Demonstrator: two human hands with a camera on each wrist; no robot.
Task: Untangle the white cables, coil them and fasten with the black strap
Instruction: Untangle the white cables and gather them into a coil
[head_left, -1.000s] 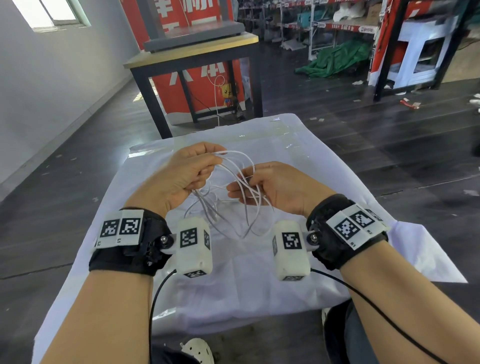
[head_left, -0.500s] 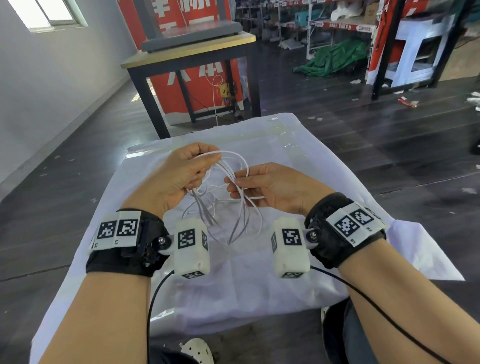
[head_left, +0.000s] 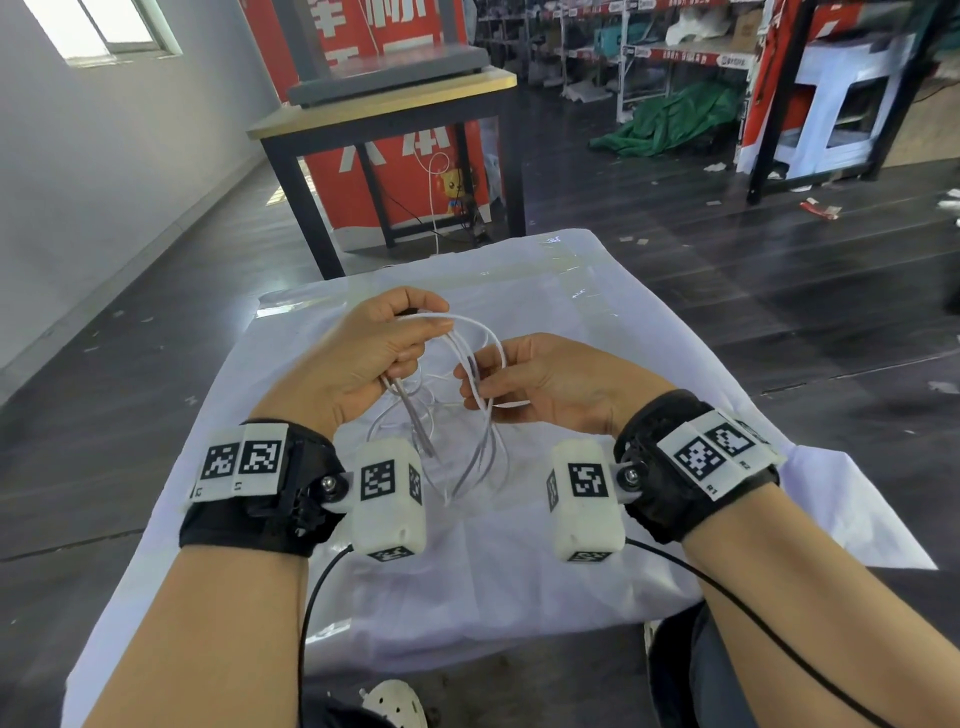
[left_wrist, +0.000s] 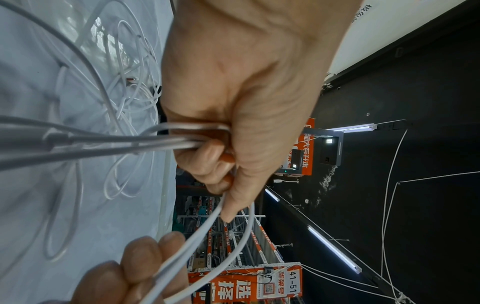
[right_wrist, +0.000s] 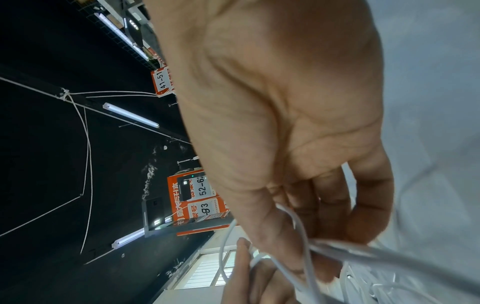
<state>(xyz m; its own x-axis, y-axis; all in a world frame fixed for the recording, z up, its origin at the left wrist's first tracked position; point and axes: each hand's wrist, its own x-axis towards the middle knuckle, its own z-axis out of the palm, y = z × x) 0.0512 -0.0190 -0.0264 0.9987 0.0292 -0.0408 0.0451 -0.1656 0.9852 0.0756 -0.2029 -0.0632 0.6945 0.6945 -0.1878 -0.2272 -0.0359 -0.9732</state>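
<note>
A bundle of thin white cables (head_left: 470, 415) hangs in loops between my two hands above the white cloth (head_left: 519, 561). My left hand (head_left: 387, 353) grips several strands in curled fingers, thumb on top; the left wrist view shows the cables (left_wrist: 124, 142) running out of that fist (left_wrist: 233, 127). My right hand (head_left: 524, 376) pinches strands between thumb and fingers, also visible as cables (right_wrist: 345, 253) in the right wrist view. More loose white cable (left_wrist: 124, 82) lies tangled on the cloth below. I cannot make out a black strap.
The cloth covers a small table (head_left: 675, 332) in front of me. A wooden-topped table with black legs (head_left: 395, 104) stands beyond it, before red signs. Shelving (head_left: 831, 93) and a green tarp (head_left: 670, 119) are at the back right. Dark floor (head_left: 130, 389) surrounds everything.
Both hands have lifted the cable loops slightly and shifted their hold; the hanging loops have narrowed and drawn closer together. My left hand now holds the strands nearer the top of the loop.
</note>
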